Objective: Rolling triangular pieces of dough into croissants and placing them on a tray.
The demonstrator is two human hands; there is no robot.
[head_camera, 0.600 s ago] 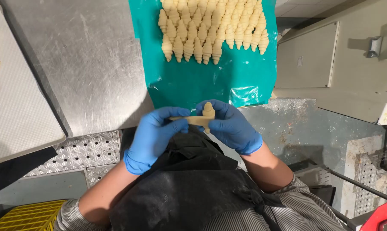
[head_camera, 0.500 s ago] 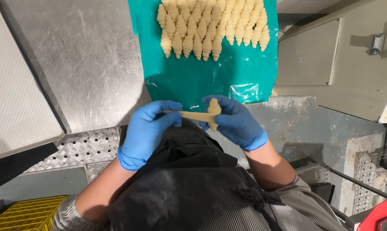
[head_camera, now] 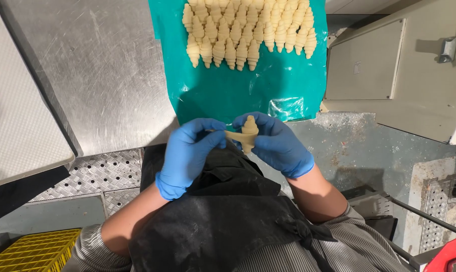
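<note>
Your left hand [head_camera: 190, 151] pinches the dough strip's [head_camera: 232, 135] tail while your right hand [head_camera: 275, 143] grips its rolled end; pull harder and that thin tail could tear.

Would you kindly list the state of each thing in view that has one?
Left hand: blue-gloved, pinching the dough's loose tail.
Right hand: blue-gloved, gripping the rolled part.
Dough piece: raw, partly rolled, held in the air.
Shaped croissants: raw, rolled, lying in rows.
Green plastic sheet: spread flat on the steel table.
</note>
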